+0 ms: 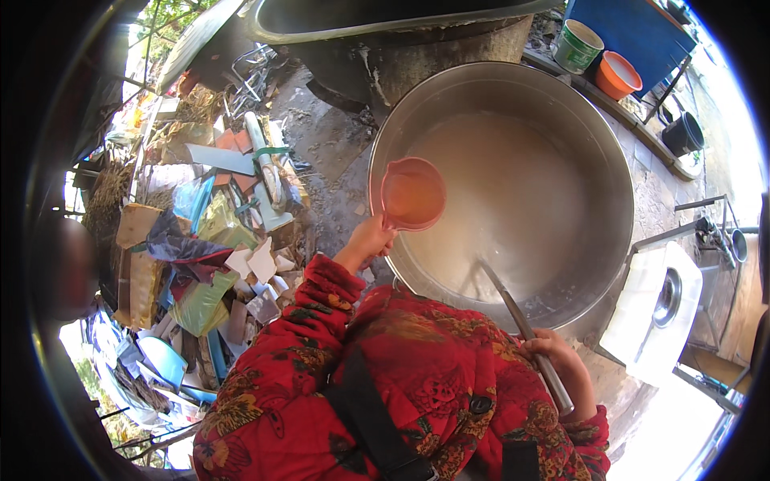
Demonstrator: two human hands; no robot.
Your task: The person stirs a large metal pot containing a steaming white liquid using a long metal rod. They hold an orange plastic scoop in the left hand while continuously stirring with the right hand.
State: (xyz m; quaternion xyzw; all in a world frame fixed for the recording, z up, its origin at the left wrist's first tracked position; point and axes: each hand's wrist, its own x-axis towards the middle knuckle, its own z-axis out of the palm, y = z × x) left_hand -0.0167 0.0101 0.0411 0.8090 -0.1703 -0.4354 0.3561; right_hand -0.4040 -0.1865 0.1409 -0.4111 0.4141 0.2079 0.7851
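A large round metal pot (559, 240) stands before me, holding cloudy, pale tan liquid (499, 180). My left hand (367, 240) grips the handle of a pinkish-red plastic dipper (414, 193), held over the pot's left rim. Orange-tinted liquid shows inside the dipper. Around the upper shaft of a long metal utensil (517, 318), my right hand (553, 355) is closed near the pot's lower rim. The utensil's lower end slants into the pale liquid; its tip is hidden there.
Beyond the pot sits a big dark vat (421, 66). A heap of broken tiles and scrap (240, 198) lies to the left. A green-and-white bucket (577, 47), an orange bucket (618, 75) and a black bucket (683, 133) stand upper right. A white tiled slab (637, 312) holds a metal bowl.
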